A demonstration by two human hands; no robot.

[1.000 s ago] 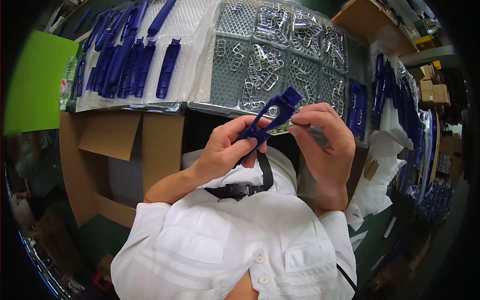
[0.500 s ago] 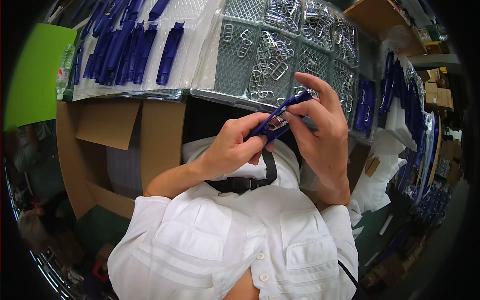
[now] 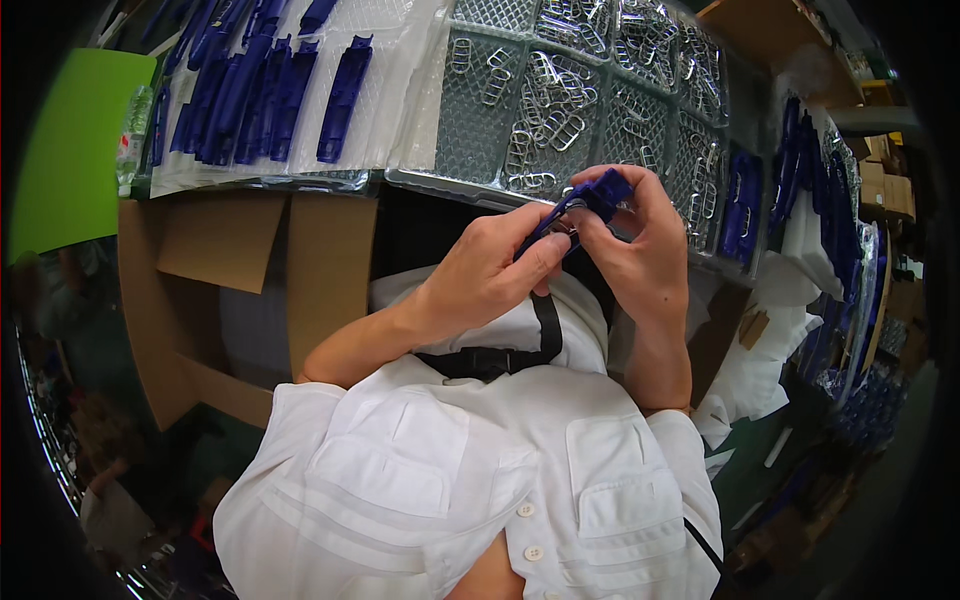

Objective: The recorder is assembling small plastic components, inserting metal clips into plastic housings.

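Both hands meet in front of my waist, around a long, dark-blue plastic piece (image 3: 607, 192). My left hand (image 3: 485, 262) pinches its lower-left end, thumb on top. My right hand (image 3: 645, 250) is closed on its upper-right end, its thumb pressing inside the piece. A small shiny metal part shows between the two thumbs, mostly hidden by fingers. Just beyond the hands is a clear compartment tray (image 3: 430, 183) of silver oval metal loops (image 3: 550, 130). More blue plastic pieces (image 3: 345, 100) of the same kind lie to the left on white padded sheeting (image 3: 385, 120).
An open cardboard box (image 3: 330, 250) stands below the work surface on the left. Near the green panel (image 3: 70, 150) is a clear plastic bottle (image 3: 132, 140). Blue pieces (image 3: 740, 205) fill the tray's right end. White wrapping (image 3: 775, 345) hangs at the right.
The blue piece has turned in my hands and now shows its wider end upward. My right fingers have curled around that end, and my left thumb has slid toward the metal part.
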